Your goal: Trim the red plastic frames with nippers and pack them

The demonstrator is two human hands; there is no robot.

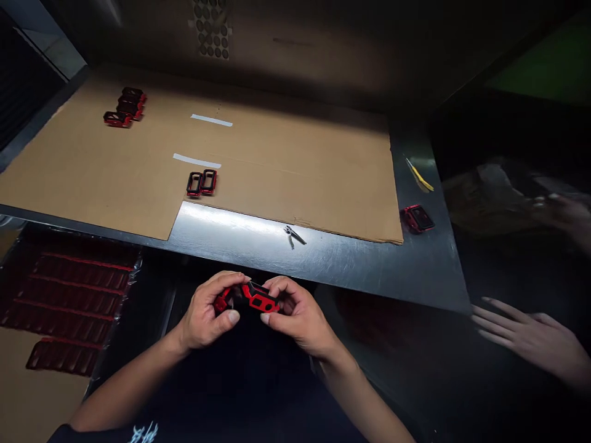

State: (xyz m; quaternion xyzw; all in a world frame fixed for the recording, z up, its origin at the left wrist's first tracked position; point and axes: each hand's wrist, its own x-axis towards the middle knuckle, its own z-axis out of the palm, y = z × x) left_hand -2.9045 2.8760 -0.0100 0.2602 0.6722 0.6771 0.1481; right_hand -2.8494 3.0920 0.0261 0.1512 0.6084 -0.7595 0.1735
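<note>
Just in front of the table's front edge, my right hand (298, 315) grips a small red and black plastic housing (262, 301) between thumb and fingers. Two openings show in its red side. My left hand (207, 314) is closed around a red and black part (222, 301) immediately to the left. Whether these are one piece or two touching pieces, I cannot tell, as my fingers cover much of them. Beyond my hands, small metal nippers (294, 236) lie on the bare metal. Two similar red and black frames (202, 183) stand side by side on the cardboard.
A cardboard sheet (295, 147) covers most of the metal table. Several housings (127, 107) sit at its far left. A yellow-handled tool (420, 175) and another housing (418, 218) lie right. Rows of dark red parts (74, 295) are at lower left. Another person's hand (530, 335) is at right.
</note>
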